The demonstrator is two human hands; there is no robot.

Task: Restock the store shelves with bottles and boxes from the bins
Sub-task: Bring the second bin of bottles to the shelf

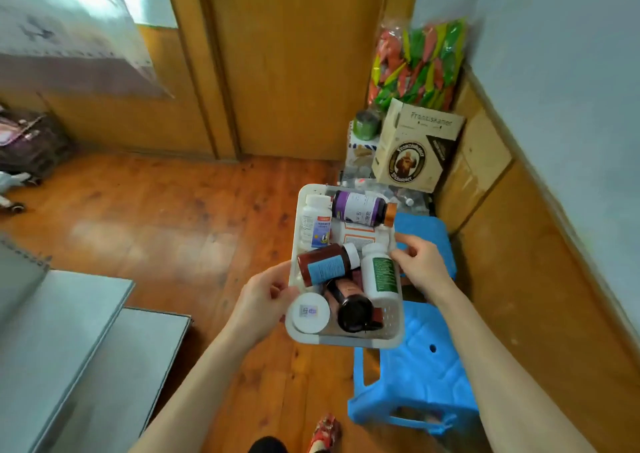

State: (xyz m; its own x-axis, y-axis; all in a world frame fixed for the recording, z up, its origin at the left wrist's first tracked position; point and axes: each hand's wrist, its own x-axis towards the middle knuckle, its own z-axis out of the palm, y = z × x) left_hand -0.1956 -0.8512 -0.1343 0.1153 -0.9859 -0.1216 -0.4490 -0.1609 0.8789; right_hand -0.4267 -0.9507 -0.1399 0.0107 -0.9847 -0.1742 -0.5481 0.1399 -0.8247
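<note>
A white plastic bin is held in the air over the wooden floor, with a hand on each long side. My left hand grips its left rim and my right hand grips its right rim. Several bottles lie inside: a purple-labelled dark bottle with an orange cap at the far end, a white bottle at the far left, a brown bottle with a blue label, a white bottle with a green label, a dark bottle and a white-lidded jar near me.
A blue plastic stool stands under the bin's right side. A cardboard beer box and a bag of coloured items sit in the far right corner. Grey shelf boards lie at the lower left. A wooden door is ahead.
</note>
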